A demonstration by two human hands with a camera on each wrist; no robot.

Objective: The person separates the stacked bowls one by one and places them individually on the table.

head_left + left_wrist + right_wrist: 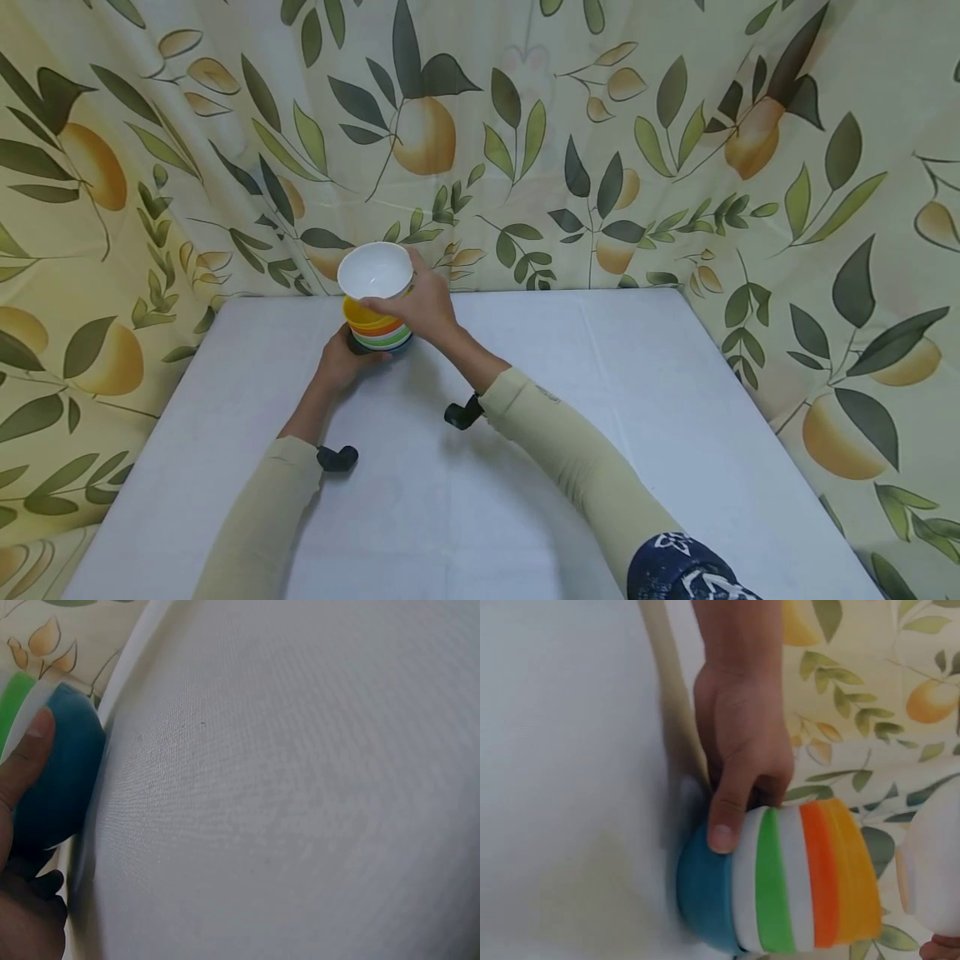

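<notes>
A nested stack of colored bowls [821,877] stands on the table toward its back edge. The lowest is a blue bowl [71,765]; above it come white, green, white, orange and yellow bands. My left hand [345,362] grips the stack low down, its thumb [724,825] lying against the side near the blue bowl's rim. Just over the yellow bowl [360,315], my right hand [423,304] holds a white bowl [375,271] by its side. In the right wrist view a gap shows between this white bowl [936,862] and the stack.
A white cloth covers the table [570,400]. Behind it and at both sides hangs a curtain [510,217] printed with fruit and leaves. Black wrist mounts [337,458] stick out from both sleeves.
</notes>
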